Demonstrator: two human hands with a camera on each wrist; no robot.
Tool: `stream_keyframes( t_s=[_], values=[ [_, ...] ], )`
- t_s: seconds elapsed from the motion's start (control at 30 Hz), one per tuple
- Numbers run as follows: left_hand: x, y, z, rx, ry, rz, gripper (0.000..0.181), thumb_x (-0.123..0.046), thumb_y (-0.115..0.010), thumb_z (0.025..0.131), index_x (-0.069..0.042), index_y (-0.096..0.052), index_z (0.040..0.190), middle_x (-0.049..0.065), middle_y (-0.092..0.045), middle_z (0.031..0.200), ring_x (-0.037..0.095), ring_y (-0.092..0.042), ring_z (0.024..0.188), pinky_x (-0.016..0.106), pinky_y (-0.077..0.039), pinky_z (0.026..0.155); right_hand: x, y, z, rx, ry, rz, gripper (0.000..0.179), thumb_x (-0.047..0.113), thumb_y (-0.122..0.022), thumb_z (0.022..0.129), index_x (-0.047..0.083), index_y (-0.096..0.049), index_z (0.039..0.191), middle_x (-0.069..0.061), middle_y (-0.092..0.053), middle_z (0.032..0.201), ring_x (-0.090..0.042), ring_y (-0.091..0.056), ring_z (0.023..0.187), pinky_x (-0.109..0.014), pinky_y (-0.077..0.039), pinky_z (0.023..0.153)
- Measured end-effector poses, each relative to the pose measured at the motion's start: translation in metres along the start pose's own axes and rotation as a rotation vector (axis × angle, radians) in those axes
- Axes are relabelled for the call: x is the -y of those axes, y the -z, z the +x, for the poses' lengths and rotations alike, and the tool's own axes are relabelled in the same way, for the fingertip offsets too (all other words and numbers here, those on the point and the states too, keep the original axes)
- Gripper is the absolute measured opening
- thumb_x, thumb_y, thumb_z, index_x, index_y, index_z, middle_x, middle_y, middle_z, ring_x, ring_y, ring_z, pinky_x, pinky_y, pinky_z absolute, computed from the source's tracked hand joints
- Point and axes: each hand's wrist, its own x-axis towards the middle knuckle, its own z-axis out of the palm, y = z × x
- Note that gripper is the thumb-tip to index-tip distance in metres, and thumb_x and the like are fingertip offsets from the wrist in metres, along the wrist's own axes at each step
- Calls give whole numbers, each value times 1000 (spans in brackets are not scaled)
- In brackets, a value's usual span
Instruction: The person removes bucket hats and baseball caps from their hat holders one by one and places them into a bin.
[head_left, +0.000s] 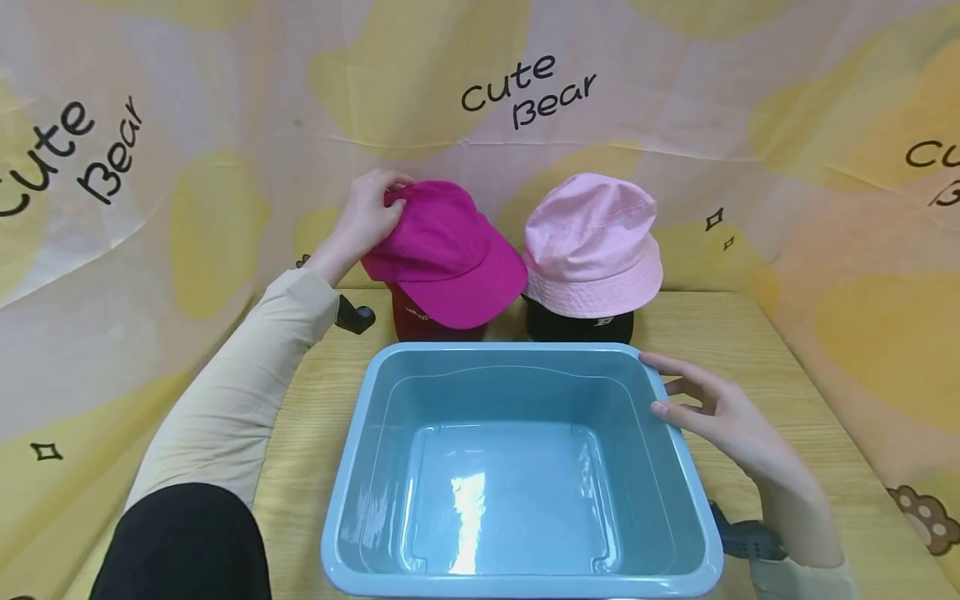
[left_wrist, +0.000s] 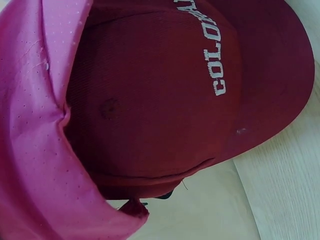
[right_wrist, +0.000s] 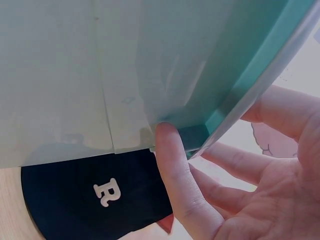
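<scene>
At the back left, my left hand (head_left: 369, 210) pinches the rear of a magenta baseball cap (head_left: 442, 237). The magenta cap sits over a dark red cap (head_left: 420, 321); in the left wrist view its raised edge shows beside the red cap's crown (left_wrist: 155, 95) and white lettering. My right hand (head_left: 723, 421) grips the far right corner of a light blue plastic basin (head_left: 517, 587), its thumb and fingers at the rim. From the right wrist, the thumb (right_wrist: 175, 155) lies against the basin wall (right_wrist: 65, 80). Nothing lies inside the basin.
Right of the magenta cap, a pale pink bucket hat (head_left: 592, 242) rests on a black cap (head_left: 577, 325) with a white letter. Both stacks stand on the wooden table (head_left: 712, 333) behind the basin, against a patterned cloth backdrop (head_left: 420, 75).
</scene>
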Motion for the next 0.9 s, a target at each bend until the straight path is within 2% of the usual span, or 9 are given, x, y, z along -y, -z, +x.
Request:
stream_keyframes(
  t_s=[0.23,0.57,0.7,0.9],
  values=[
    [-1,1,0,-36,12,6,30,-1,-54,90,0,-65,117,21,-65,119,34,-58,113,44,-42,102,0,0,1,0,21,-1,53,11,-60,94,14,-44,144,6,-61,120,-3,-60,100,-26,-55,76],
    [-3,3,-2,-67,38,-15,29,-2,-53,90,-1,-66,117,19,-65,120,33,-58,116,42,-40,104,0,1,-1,-2,2,-20,53,14,-60,94,17,-44,144,2,-61,122,-3,-59,101,-26,-54,77],
    [-5,5,-3,-83,33,-30,29,-1,-54,90,-1,-67,115,19,-66,118,32,-59,114,42,-42,103,1,1,-2,2,5,-20,53,14,-60,94,18,-44,144,5,-62,119,-4,-60,100,-26,-54,76],
    [-10,11,-4,-107,31,-41,28,-1,-55,88,-1,-68,113,19,-67,115,32,-61,111,41,-43,101,2,2,-3,0,2,-36,53,15,-61,94,18,-44,144,0,-62,119,-3,-60,99,-26,-53,77]
  ],
)
